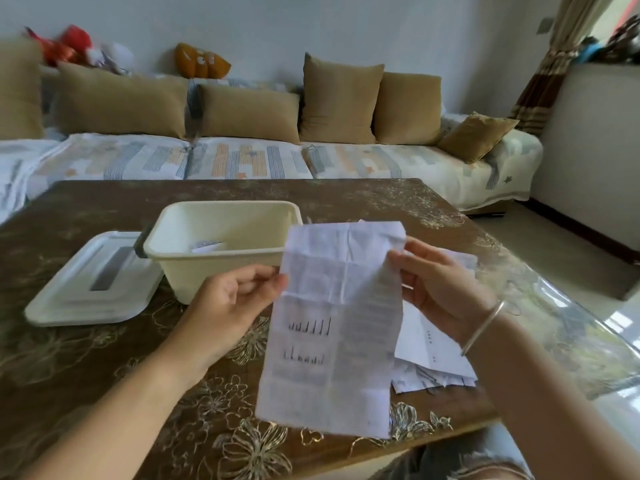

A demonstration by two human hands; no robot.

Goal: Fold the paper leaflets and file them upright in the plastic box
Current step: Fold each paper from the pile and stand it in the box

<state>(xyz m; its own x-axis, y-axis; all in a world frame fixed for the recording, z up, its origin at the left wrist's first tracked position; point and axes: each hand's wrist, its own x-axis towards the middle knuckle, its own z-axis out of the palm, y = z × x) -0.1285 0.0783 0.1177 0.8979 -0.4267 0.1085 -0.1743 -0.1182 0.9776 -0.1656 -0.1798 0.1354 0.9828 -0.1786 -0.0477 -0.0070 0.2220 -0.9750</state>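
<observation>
A long sofa (242, 161) with a patterned cover and tan cushions (121, 102) runs along the far wall. In front of it stands a dark brown table (86, 358) with a pale flower pattern.

On the table, left of centre, sits a cream plastic box (221, 261), open at the top. Its lid (93, 282) lies flat just beside it on the left. One folded paper (206, 245) shows inside the box, low against the near wall.

The leaflet (332, 327) is held up in the air over the table, just right of the box, with its top corner overlapping the box's right rim in view. It is a tall white sheet, unfolded, crossed by fold creases in a grid. It carries blurred grey print and two short rows of dark upright bars in its lower left half. Its lower end hangs free near the table's near edge.

A pile (429, 348) of more white papers lies on the table behind and to the right of it.

The left hand (228, 299) pinches the sheet's left edge between thumb and curled fingers. The right hand (440, 292) pinches the right edge near the top, and its wrist wears a thin silver bangle (485, 323).
</observation>
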